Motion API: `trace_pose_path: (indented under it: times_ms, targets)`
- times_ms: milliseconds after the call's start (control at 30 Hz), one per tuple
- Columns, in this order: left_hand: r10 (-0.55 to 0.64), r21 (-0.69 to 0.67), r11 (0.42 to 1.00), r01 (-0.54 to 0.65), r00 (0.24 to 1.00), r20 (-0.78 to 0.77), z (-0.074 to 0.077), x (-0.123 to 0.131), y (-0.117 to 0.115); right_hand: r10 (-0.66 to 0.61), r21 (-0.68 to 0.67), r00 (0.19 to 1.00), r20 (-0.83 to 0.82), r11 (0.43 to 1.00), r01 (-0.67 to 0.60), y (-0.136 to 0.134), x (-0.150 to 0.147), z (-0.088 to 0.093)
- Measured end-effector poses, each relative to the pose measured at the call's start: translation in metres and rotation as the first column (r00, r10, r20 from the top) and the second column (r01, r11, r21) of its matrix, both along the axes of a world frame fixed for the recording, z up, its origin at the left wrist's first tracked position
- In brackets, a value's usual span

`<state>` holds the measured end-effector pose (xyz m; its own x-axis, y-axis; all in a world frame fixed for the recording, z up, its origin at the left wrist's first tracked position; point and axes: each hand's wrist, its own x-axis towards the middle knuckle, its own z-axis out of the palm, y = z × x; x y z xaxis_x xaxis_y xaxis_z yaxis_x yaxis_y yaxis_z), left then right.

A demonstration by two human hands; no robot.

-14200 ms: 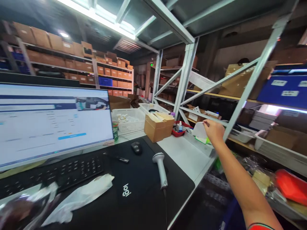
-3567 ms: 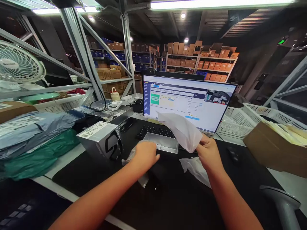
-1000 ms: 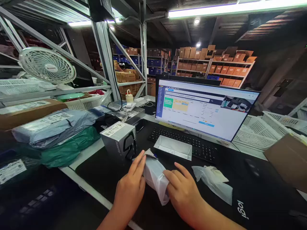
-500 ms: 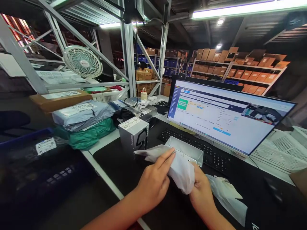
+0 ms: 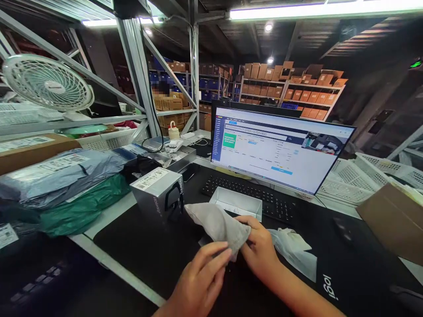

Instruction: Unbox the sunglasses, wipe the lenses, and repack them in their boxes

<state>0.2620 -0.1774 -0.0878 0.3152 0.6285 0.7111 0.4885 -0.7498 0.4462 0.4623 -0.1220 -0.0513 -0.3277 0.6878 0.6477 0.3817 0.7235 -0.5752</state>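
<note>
A white, thin, translucent plastic pouch (image 5: 220, 222) is held up over the desk mat, with a rounded bulge showing inside it; its contents are hidden. My right hand (image 5: 259, 246) pinches its right end. My left hand (image 5: 205, 273) is below, fingers stretched out and their tips against the pouch's lower edge. Behind the pouch lies an open silver-grey box tray (image 5: 243, 200), a printed paper inside. To the left stands a silver box (image 5: 157, 193) with a black picture and a label on top. A second white plastic bag (image 5: 297, 255) lies flat right of my right hand.
Behind the tray are a black keyboard (image 5: 280, 209) and a monitor (image 5: 264, 149). A mouse (image 5: 343, 231) and a cardboard box (image 5: 393, 220) are at right. Wrapped parcels (image 5: 82, 207) pile up at left below a fan (image 5: 49, 83). White baskets (image 5: 350, 180) stand behind the monitor's right side.
The pouch has turned, so its bulging side now shows. My left hand has slid from its top to its lower edge. The view has shifted right.
</note>
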Motion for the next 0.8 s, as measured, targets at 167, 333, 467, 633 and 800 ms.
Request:
trace_pose_path:
  times_ms: [167,333,467,633,800]
  targets:
    - [0.006,-0.540,0.815,0.208,0.931,0.366,-0.011,-0.004,-0.019,-0.195,-0.055,0.957,0.212,0.976,0.211,0.001,0.001,0.002]
    - [0.138,-0.756,0.454,0.471,0.801,0.582,-0.004,-0.007,-0.025,-0.282,-0.031,0.804,0.524,0.937,0.349,-0.001,0.004,0.009]
    - [0.164,-0.784,0.391,0.483,0.801,0.576,-0.002,-0.032,-0.017,0.275,-0.457,0.905,0.324,0.883,-0.105,0.014,0.041,0.038]
    - [0.128,-0.849,0.335,0.410,0.872,0.472,-0.003,-0.064,-0.023,-0.134,-0.655,0.919,-0.372,0.739,-0.157,0.043,0.096,0.055]
    - [-0.044,-0.877,0.281,0.389,0.918,0.394,-0.013,-0.073,-0.028,-0.269,-0.766,0.879,-0.394,0.625,-0.151,0.054,0.104,0.050]
